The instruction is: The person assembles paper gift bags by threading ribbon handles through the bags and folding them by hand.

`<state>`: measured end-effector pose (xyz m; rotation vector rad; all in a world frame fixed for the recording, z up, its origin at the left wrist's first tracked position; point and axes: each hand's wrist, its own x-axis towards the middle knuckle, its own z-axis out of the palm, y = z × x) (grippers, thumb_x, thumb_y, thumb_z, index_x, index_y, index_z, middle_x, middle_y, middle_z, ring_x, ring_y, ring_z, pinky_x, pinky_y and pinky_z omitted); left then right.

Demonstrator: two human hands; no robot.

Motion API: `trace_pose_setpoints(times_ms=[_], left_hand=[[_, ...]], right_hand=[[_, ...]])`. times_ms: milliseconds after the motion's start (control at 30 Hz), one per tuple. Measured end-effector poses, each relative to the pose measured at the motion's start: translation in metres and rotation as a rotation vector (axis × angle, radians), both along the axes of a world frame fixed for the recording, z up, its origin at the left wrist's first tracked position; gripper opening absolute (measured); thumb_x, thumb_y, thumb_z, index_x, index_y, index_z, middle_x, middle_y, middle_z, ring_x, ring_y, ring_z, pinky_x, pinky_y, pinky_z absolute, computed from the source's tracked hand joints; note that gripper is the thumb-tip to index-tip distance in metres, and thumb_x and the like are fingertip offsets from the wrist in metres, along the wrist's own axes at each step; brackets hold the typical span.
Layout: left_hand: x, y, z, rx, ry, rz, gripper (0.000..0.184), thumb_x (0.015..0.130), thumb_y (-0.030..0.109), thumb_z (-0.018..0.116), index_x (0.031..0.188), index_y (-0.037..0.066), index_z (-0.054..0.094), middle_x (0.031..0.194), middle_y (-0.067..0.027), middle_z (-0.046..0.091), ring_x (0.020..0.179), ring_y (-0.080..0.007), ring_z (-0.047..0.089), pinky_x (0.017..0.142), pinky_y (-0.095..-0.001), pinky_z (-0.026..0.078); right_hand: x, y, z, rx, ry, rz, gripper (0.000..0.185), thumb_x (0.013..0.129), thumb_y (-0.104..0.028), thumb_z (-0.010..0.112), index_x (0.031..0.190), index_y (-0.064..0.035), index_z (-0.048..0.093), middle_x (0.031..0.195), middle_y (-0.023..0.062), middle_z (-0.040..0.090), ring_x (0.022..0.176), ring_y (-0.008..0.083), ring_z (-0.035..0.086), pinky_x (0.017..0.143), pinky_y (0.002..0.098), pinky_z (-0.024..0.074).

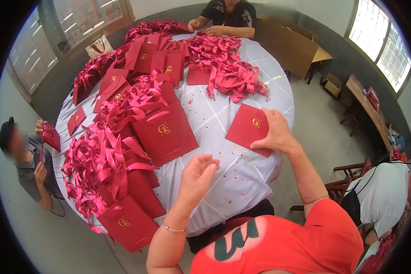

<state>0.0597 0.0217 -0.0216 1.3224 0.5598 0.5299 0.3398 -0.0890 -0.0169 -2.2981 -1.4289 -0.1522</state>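
Observation:
A flat red paper gift bag (244,125) with a gold emblem lies on the white-clothed table (278,91) in front of me. My right hand (278,132) grips its right edge, thumb across the front and fingers at the far side. Over the cloth to the left, my left hand (198,178) is raised, palm inward, fingers slightly bent and holding nothing. Closest to that hand is a large red gift bag (164,132), at the front of a row with pink ribbon handles (109,160). Another red bag (128,223) overhangs the table's near left edge.
Loose pink ribbons (228,64) and more red bags (169,64) cover the far side. Small pink dots (235,171) are scattered on the cloth. One person (228,18) sits opposite, another (29,160) handles a red bag at left. Cardboard boxes (294,50) stand beyond the table.

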Motion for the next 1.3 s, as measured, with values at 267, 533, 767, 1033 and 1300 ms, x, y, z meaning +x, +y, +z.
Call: trace_pose_setpoints(times_ms=[267,533,767,1033,1300], left_hand=[[0.002,-0.001,0.003,0.007,0.009,0.029,0.022,0.098,0.006,0.056,0.118,-0.002,0.055,0.110,-0.0123,0.069,0.098,-0.0176,0.067,0.084,-0.0277,0.052],[-0.007,-0.001,0.033,1.177,-0.241,0.623,0.032,0.081,-0.010,0.056,0.113,-0.002,0.057,0.121,-0.0213,0.064,0.121,-0.0379,0.057,0.104,-0.0434,0.043],[-0.001,-0.010,0.034,1.453,-0.065,0.309,0.022,0.080,-0.003,0.062,0.102,-0.001,0.066,0.099,-0.0157,0.069,0.096,-0.0336,0.066,0.090,-0.0433,0.048],[0.014,-0.016,0.014,1.430,0.099,0.344,0.010,0.080,0.001,0.068,0.089,0.002,0.064,0.087,-0.0150,0.065,0.086,-0.0339,0.063,0.079,-0.0417,0.049],[0.016,-0.009,-0.011,1.300,0.362,0.246,0.029,0.078,0.025,0.078,0.076,0.006,0.056,0.074,-0.0113,0.057,0.072,-0.0308,0.058,0.063,-0.0405,0.047]], right_hand=[[0.000,0.001,0.035,0.455,0.051,0.130,0.052,0.067,-0.013,0.083,0.112,-0.0039,0.061,0.099,0.0113,0.058,0.097,0.0307,0.057,0.090,0.0394,0.0460],[-0.064,-0.006,0.085,0.588,0.226,0.510,0.021,0.075,0.009,0.076,0.091,-0.0021,0.068,0.091,0.0059,0.060,0.081,0.0143,0.060,0.068,0.0253,0.0485],[-0.094,0.020,0.055,0.205,0.573,0.740,0.012,0.081,-0.001,0.072,0.092,-0.0004,0.067,0.087,0.0101,0.065,0.082,0.0219,0.064,0.073,0.0307,0.0512],[-0.084,0.041,0.015,0.108,0.849,0.668,0.012,0.084,-0.006,0.072,0.093,0.0005,0.067,0.088,0.0075,0.065,0.082,0.0141,0.065,0.073,0.0277,0.0530],[-0.002,0.104,-0.005,0.372,0.465,0.420,0.016,0.081,-0.013,0.071,0.093,-0.0038,0.072,0.089,0.0107,0.071,0.082,0.0215,0.068,0.074,0.0343,0.0530]])
